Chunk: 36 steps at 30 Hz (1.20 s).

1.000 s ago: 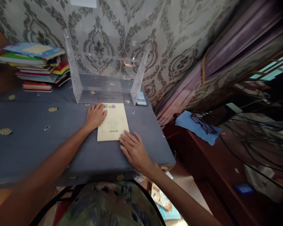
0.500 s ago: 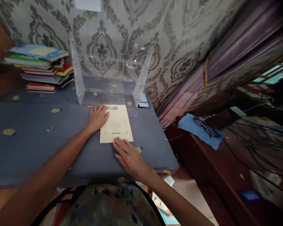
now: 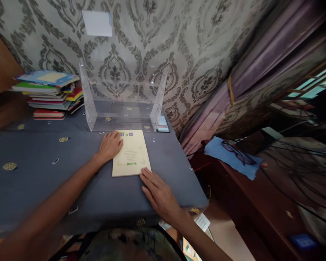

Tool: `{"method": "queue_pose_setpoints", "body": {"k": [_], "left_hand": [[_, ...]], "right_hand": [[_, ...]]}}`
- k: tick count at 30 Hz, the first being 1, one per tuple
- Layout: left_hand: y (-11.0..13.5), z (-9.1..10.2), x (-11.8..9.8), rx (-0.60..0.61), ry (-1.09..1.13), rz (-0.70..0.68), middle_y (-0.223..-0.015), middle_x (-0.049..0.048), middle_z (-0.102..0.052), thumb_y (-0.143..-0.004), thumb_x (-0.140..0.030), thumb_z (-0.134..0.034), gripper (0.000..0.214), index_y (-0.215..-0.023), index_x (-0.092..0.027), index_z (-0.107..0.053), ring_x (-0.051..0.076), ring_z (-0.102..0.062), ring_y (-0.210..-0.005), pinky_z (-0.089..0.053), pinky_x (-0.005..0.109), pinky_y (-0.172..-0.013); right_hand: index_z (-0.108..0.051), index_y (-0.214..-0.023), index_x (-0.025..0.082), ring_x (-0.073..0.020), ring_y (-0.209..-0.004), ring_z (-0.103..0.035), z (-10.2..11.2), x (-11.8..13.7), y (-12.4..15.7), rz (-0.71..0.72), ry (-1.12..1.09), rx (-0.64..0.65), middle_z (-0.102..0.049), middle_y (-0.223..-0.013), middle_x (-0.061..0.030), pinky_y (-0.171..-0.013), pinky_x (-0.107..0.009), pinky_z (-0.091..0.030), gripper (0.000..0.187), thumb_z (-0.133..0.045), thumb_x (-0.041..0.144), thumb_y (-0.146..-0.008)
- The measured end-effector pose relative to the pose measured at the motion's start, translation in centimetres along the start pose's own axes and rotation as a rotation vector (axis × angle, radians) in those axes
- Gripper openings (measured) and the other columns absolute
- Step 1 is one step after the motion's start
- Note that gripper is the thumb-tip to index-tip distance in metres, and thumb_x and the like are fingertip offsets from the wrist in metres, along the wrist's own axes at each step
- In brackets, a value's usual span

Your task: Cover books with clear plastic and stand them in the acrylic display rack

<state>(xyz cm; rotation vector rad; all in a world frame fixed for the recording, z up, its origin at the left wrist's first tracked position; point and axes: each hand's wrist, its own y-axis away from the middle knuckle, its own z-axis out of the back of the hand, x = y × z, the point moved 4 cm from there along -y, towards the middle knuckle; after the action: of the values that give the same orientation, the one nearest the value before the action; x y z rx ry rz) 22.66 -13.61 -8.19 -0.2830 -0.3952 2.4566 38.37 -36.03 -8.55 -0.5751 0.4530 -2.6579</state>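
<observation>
A cream-coloured book (image 3: pixel 130 148) lies flat on the grey-blue tablecloth (image 3: pixel 84 159), its printed cover upside down to me. My left hand (image 3: pixel 110 145) rests on the book's far left edge, fingers stretched out over the corner. At the near right corner, my right hand (image 3: pixel 160 194) lies with fingers extended, their tips touching the book. Neither hand is closed round it. Just beyond the book stands a clear acrylic rack (image 3: pixel 119 125) with open shelves, upright against the wall.
A stack of books (image 3: pixel 50 94) stands at the back left. Beside the rack's right foot lies a small blurred item (image 3: pixel 163 124). To the right, a dark red desk (image 3: pixel 233 195) holds a blue cloth (image 3: pixel 220 152), glasses (image 3: pixel 237 152) and cables. A purple curtain (image 3: pixel 220 90) hangs behind.
My right hand has slid right along the book's near edge to its corner. My left hand stays at the far left edge. The view has tilted up slightly.
</observation>
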Motion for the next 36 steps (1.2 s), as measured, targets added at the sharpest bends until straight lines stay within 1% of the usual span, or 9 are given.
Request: {"method": "queue_pose_setpoints", "body": {"k": [5,11,15,18,21,24,27,31,36], "left_hand": [[-1.4,0.0,-1.1,0.021,-0.038,-0.109,-0.119,0.0135,-0.067,-0.094,-0.020,-0.043,0.028,-0.111,-0.016,-0.064,0.029,-0.059,-0.111,-0.044,0.045,-0.099],[-4.1,-1.2,-4.2,0.038,-0.025,-0.232,-0.113,0.0115,-0.067,-0.094,-0.017,-0.044,0.025,-0.108,-0.017,-0.064,0.026,-0.058,-0.106,-0.045,0.042,-0.093],[-5.4,-1.9,-5.9,0.038,-0.026,-0.295,-0.110,0.0127,-0.065,-0.094,-0.016,-0.043,0.025,-0.107,-0.015,-0.064,0.027,-0.057,-0.104,-0.045,0.042,-0.091],[-5.8,-2.1,-6.2,0.042,-0.019,-0.329,-0.113,0.0128,-0.065,-0.094,-0.015,-0.043,0.027,-0.111,-0.014,-0.064,0.028,-0.056,-0.105,-0.046,0.042,-0.089],[-5.8,-2.1,-6.0,0.052,-0.006,-0.350,-0.118,0.0123,-0.066,-0.095,-0.015,-0.042,0.031,-0.117,-0.015,-0.064,0.028,-0.056,-0.106,-0.046,0.042,-0.090],[-5.2,-2.0,-5.9,0.069,0.037,-0.389,-0.125,0.0119,-0.065,-0.095,-0.014,-0.041,0.035,-0.122,-0.016,-0.063,0.027,-0.056,-0.111,-0.046,0.043,-0.093],[-3.8,-1.6,-6.5,0.078,0.141,-0.480,-0.127,0.0126,-0.065,-0.095,-0.013,-0.041,0.037,-0.124,-0.016,-0.063,0.027,-0.056,-0.116,-0.046,0.044,-0.098],[-0.6,-0.4,-7.8,0.111,0.275,-0.586,-0.126,0.0141,-0.066,-0.092,-0.010,-0.041,0.041,-0.127,-0.014,-0.063,0.026,-0.058,-0.116,-0.047,0.045,-0.100],[4.2,1.3,-9.3,0.149,0.398,-0.667,-0.126,0.0111,-0.066,-0.095,-0.011,-0.044,0.041,-0.131,-0.020,-0.061,0.024,-0.059,-0.119,-0.047,0.044,-0.102]], "right_hand": [[-0.054,-0.142,0.012,-0.0235,-0.139,-0.051,0.3,0.1,0.0,0.013,0.007,-0.012,-0.056,-0.147,-0.0145,-0.114,-0.043,-0.048,0.043,-0.046,0.016,-0.100],[-0.053,-0.144,0.016,-0.0231,-0.137,-0.053,0.2,0.0,0.0,0.014,0.013,-0.035,-0.057,-0.146,-0.0132,-0.112,-0.042,-0.050,0.044,-0.047,0.016,-0.100],[-0.056,-0.141,0.014,-0.0228,-0.137,-0.053,0.3,0.1,0.0,0.004,0.004,-0.052,-0.059,-0.144,-0.0133,-0.112,-0.040,-0.050,0.043,-0.050,0.015,-0.098],[-0.056,-0.141,0.015,-0.0229,-0.136,-0.054,0.2,0.2,0.0,-0.003,-0.001,-0.053,-0.060,-0.143,-0.0127,-0.112,-0.041,-0.050,0.043,-0.051,0.015,-0.098],[-0.057,-0.140,0.015,-0.0234,-0.137,-0.054,0.2,0.2,0.0,-0.018,0.002,-0.041,-0.060,-0.143,-0.0125,-0.113,-0.042,-0.049,0.042,-0.050,0.016,-0.098],[-0.056,-0.140,0.016,-0.0236,-0.137,-0.053,0.2,0.2,-0.1,-0.017,-0.001,-0.042,-0.060,-0.143,-0.0133,-0.113,-0.043,-0.049,0.042,-0.049,0.017,-0.099],[-0.056,-0.140,0.015,-0.0241,-0.137,-0.053,0.2,0.3,-0.2,-0.010,-0.009,-0.046,-0.060,-0.142,-0.0139,-0.113,-0.044,-0.049,0.041,-0.048,0.018,-0.100],[-0.056,-0.141,0.015,-0.0249,-0.138,-0.052,0.2,0.4,-0.2,-0.011,-0.023,-0.052,-0.059,-0.143,-0.0144,-0.114,-0.045,-0.048,0.042,-0.048,0.019,-0.100],[-0.056,-0.141,0.013,-0.0241,-0.137,-0.053,0.1,0.3,-0.1,-0.026,-0.028,-0.041,-0.060,-0.143,-0.0149,-0.114,-0.044,-0.047,0.042,-0.046,0.019,-0.100]]}}
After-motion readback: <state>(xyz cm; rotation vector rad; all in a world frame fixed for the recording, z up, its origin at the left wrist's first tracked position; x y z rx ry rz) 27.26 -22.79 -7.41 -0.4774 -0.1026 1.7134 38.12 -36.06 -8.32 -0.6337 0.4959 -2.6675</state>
